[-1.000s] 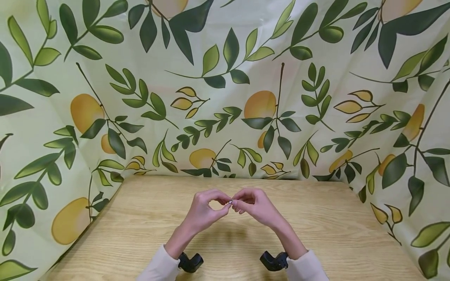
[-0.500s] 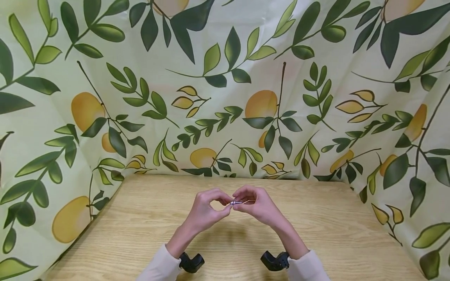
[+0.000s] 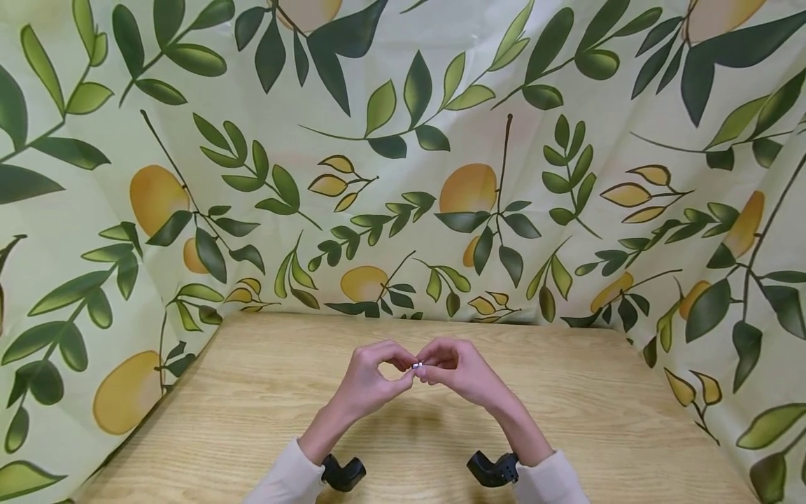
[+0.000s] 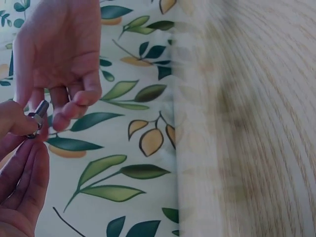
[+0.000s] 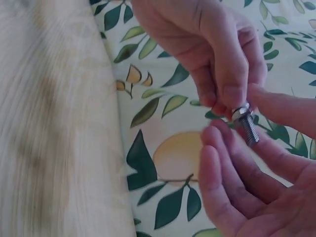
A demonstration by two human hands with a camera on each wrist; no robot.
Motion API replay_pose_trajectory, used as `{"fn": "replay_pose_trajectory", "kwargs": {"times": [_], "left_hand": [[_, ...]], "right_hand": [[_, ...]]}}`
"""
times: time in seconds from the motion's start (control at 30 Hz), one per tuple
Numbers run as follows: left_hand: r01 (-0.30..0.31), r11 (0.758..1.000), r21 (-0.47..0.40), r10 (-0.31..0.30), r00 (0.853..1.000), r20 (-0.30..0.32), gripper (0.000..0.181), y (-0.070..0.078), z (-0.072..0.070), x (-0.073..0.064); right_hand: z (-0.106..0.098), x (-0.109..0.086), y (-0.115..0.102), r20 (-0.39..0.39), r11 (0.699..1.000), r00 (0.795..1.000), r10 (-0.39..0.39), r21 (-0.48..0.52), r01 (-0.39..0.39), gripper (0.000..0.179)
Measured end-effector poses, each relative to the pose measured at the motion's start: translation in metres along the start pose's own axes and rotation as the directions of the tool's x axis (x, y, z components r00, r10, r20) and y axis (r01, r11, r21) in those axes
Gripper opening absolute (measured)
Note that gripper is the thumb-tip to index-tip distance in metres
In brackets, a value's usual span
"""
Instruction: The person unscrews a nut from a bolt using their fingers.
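A small silver metal bolt (image 5: 252,136) with a nut (image 5: 242,113) on its thread is held above the table between both hands. My left hand (image 3: 368,378) pinches the head end between thumb and fingertip. From the other side my right hand (image 3: 462,374) brings thumb and index finger to the nut and pinches it, its other fingers loosely bent beneath. The threaded end points toward the right palm, seen best in the right wrist view. The bolt's head is mostly hidden by the left fingertips.
A wood-grain table (image 3: 264,392) lies under the hands. A cloth (image 3: 390,175) printed with leaves and orange fruit rises behind it and on both sides. Black wrist mounts (image 3: 343,472) show at both light sleeves.
Half a second ago my right fingers were spread apart, baring the bolt's shank; now they have come together over it at the nut. The left hand keeps its hold.
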State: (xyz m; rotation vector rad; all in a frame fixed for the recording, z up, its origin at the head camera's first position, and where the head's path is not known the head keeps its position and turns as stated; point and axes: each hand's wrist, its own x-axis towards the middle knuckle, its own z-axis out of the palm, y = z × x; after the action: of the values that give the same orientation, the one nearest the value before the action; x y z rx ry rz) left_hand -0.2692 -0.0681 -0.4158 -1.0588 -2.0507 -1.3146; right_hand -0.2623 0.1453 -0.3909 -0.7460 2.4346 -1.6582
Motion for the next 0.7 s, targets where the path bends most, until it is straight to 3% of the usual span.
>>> {"fn": "replay_pose_trajectory", "kwargs": {"times": [0.13,0.4,0.7], "left_hand": [[0.0,1.0,0.005,0.0,1.0,-0.004,0.018,-0.0003,-0.0001,-0.0011],[0.002,1.0,0.004,-0.002,1.0,-0.005,0.016,-0.0014,0.0015,-0.0011],[0.023,1.0,0.007,-0.023,1.0,0.008,0.012,-0.0001,0.001,-0.0006]], "right_hand": [[0.0005,-0.0001,-0.0008,0.013,1.0,1.0,0.009,0.019,-0.01,0.022],[0.0036,-0.0009,-0.001,-0.067,1.0,0.998,0.001,-0.025,-0.002,0.02],[0.002,-0.0004,-0.0012,-0.025,0.999,0.999,0.039,0.026,-0.039,0.022]]}}
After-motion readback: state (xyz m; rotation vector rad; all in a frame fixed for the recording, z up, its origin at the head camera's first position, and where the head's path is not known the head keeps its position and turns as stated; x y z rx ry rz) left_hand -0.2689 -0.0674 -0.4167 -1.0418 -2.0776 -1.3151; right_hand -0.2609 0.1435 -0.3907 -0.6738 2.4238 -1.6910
